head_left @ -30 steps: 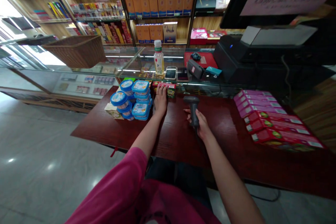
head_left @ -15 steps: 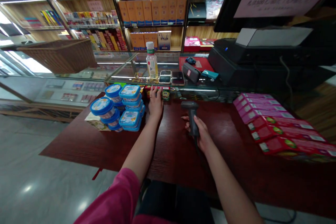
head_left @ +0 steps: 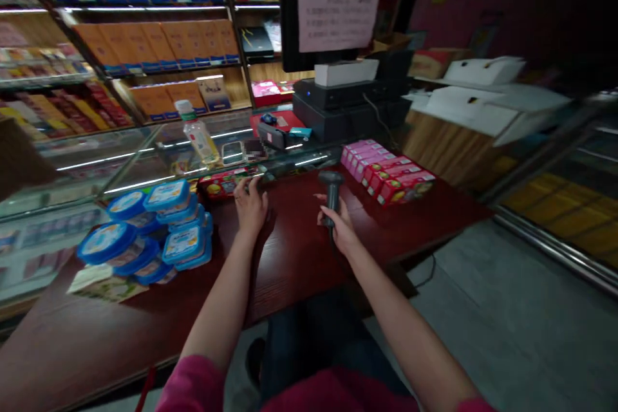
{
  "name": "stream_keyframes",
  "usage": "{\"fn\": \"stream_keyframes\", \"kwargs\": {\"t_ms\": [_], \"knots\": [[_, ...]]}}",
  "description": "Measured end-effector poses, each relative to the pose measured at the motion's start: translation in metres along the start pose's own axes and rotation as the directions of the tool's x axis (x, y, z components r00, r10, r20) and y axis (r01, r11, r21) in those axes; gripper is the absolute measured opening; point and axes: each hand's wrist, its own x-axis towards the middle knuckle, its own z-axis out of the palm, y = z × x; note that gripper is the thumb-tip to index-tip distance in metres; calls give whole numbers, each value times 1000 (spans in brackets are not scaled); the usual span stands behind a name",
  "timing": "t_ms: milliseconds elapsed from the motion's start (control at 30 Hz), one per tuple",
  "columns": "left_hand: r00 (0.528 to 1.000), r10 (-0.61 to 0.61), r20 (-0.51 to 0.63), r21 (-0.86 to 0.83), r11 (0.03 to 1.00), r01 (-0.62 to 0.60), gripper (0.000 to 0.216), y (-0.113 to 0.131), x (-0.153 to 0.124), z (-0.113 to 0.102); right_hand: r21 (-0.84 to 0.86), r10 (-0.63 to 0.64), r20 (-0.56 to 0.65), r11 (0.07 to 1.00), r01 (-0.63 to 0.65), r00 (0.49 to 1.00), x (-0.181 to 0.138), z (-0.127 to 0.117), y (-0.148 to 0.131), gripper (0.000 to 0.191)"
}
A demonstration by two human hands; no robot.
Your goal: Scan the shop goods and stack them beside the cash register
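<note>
Head view. Dark red wooden worktop in a shop, glass display case behind it. On the left of the worktop, a stack of blue-lidded tubs, piled two or three high, resting partly on a flat pale packet. Far right end: a row of pink and red cartons lying side by side. On top of the glass case, a clear bottle with a green band, upright, and a phone just beside it. Behind, a black till unit with a monitor carrying a paper notice. Shelves of orange boxes line the back wall.

Left hand lies on the worktop, fingers forward, fingertips touching the near edge of a red box that sits against the foot of the glass case; whether the grip closes on it I cannot tell. Tubs stand just left of that wrist, apart from it.

Right hand grip closed around the handle of a black barcode scanner, held upright, head above the fingers, near the middle of the worktop, between the red box and the cartons.
</note>
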Motion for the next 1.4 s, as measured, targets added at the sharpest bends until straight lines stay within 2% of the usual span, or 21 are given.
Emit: {"fn": "stream_keyframes", "kwargs": {"t_ms": [67,167,233,300,367,433,533,633,733,833,967,1067,1167,1233,1300,1333,1367,1400], "knots": [[987,131,95,-51,991,-126,51,29,-8,6,-67,-82,-50,995,78,995,-11,-19,-13,51],[913,327,243,-137,943,-302,55,80,-21,19,-213,-263,-195,952,221,945,-23,-49,-31,62],[860,413,301,-192,909,-369,62,119,-29,28,-305,-394,-324,904,299,860,-25,-68,-40,69],[837,446,318,-234,892,-387,73,160,-35,38,-367,-478,-443,869,333,759,-23,-86,-44,71],[850,426,309,-267,897,-352,83,202,-37,51,-388,-498,-543,863,324,676,-18,-101,-44,67],[890,359,280,-294,915,-277,88,241,-36,66,-372,-472,-619,880,295,628,-13,-111,-42,62],[907,322,272,-322,919,-229,84,281,-31,89,-345,-424,-665,905,250,615,-9,-117,-38,60],[888,372,269,-308,907,-286,67,296,-29,104,-350,-417,-664,907,234,621,-10,-117,-36,61],[853,453,258,-317,874,-369,57,287,-34,105,-360,-421,-678,905,227,603,-12,-118,-36,61],[814,518,263,-348,838,-420,56,259,-41,94,-354,-426,-697,904,241,577,-13,-123,-34,60],[804,530,269,-353,831,-429,54,193,-47,64,-333,-444,-691,896,294,570,-13,-131,-33,58],[834,478,275,-323,863,-388,60,127,-43,32,-337,-466,-656,885,322,594,-18,-125,-35,56],[888,337,313,-185,939,-291,62,62,-38,0,-293,-468,-570,884,365,676,-28,-97,-37,56],[931,215,295,-107,976,-191,62,27,-35,-16,-242,-430,-436,902,357,790,-35,-68,-36,55],[969,94,230,-81,994,-77,61,1,-32,-26,-181,-325,-224,940,289,919,-39,-37,-34,52],[981,44,189,-87,996,-28,60,-9,-30,-27,-153,-250,-95,960,234,963,-40,-23,-32,46],[989,4,146,-101,995,11,58,-18,-28,-28,-133,-171,31,976,173,985,-39,-10,-30,42],[994,-26,105,-119,992,38,56,-26,-26,-27,-121,-95,142,986,113,985,-37,0,-27,38]]}}
